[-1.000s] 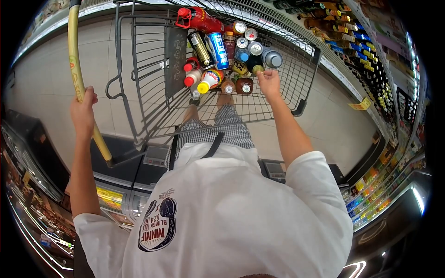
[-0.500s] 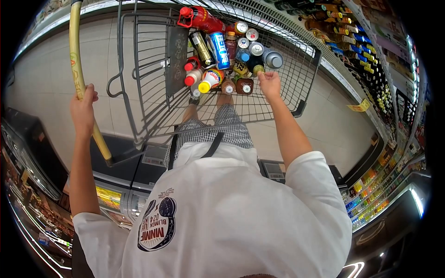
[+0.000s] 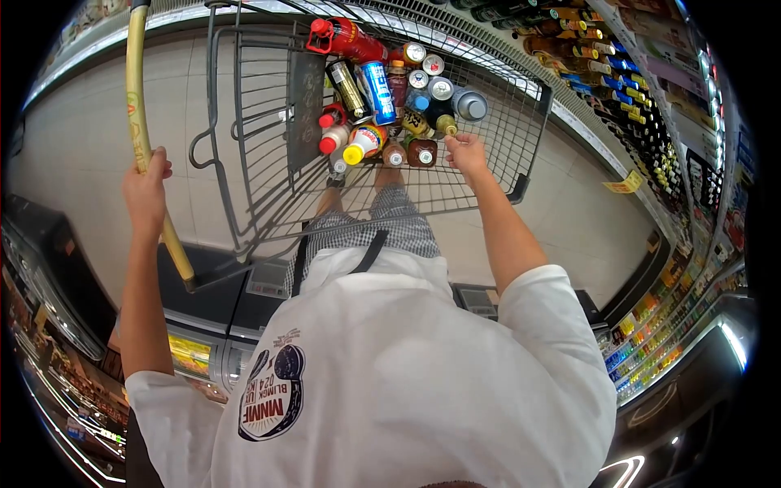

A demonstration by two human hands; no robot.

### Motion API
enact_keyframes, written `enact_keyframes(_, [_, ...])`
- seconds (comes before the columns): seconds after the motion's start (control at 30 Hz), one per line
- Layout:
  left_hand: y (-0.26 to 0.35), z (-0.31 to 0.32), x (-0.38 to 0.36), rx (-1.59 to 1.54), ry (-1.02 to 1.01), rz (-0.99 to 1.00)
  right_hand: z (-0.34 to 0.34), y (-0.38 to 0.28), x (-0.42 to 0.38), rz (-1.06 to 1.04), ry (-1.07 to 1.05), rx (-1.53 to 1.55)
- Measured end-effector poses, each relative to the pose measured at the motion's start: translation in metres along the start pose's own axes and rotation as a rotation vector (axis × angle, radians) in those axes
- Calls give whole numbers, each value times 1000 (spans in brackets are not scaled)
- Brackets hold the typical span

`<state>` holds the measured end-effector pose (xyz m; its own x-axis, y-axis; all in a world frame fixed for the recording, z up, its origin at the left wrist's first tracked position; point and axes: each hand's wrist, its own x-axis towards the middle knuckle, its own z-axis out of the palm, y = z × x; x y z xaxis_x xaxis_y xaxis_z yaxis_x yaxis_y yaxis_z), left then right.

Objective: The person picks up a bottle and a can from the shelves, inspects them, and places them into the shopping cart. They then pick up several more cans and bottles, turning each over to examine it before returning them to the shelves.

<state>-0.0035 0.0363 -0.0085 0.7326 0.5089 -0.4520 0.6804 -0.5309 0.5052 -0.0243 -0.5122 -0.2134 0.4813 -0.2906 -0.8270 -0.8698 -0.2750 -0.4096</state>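
My left hand is wrapped around the yellow handle of the shopping cart. At the right side of the cart's load, my right hand has its fingers pinched at the neck end of a dark bottle with a gold-green top. Beside that bottle lie a brown-capped bottle, a grey-silver bottle and a silver-topped can. Further left are a blue can, a black-and-gold can, a yellow-capped bottle and a large red bottle.
The wire cart basket spans the space in front of my legs. Shelves of bottles run along the right, with a yellow price tag on the edge. Dark display cases stand close behind me.
My right hand has drawn slightly down toward me and left. The cart's load has shifted slightly left in view. My left hand keeps its grip on the handle.
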Motion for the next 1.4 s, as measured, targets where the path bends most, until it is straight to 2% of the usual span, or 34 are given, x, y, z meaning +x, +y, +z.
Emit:
enact_keyframes(0.27, [11, 4, -7, -3, 45, 8, -1, -6, -22, 76, -14, -44])
enact_keyframes(0.47, [5, 2, -4, -22, 4, -2, 6, -4, -10, -16, 50, -24])
enact_keyframes(0.57, [1, 2, -1, -15, -7, -10, 5, -12, -2, -88, 140, -221])
enact_keyframes(0.67, [-1, 2, 0, 0, 3, 1, 2, -5, 17, -232, 100, -545])
enact_keyframes(0.77, [0, 5, -2, -13, 53, 30, 13, -19, 12, -244, 64, -658])
enact_keyframes(1.07, [2, 6, -2, -51, 70, -5, 20, 2, 36, -440, 118, -494])
enact_keyframes(1.13, [-4, 6, 0, -62, 68, -13, 25, 3, 38, -406, 170, -530])
enact_keyframes(1.2, [-5, 5, 0, -40, 68, -19, 36, 12, 46, -503, 298, -398])
enact_keyframes(1.4, [4, 4, -2, 69, 78, -22, 48, 17, 60, -444, 319, -147])
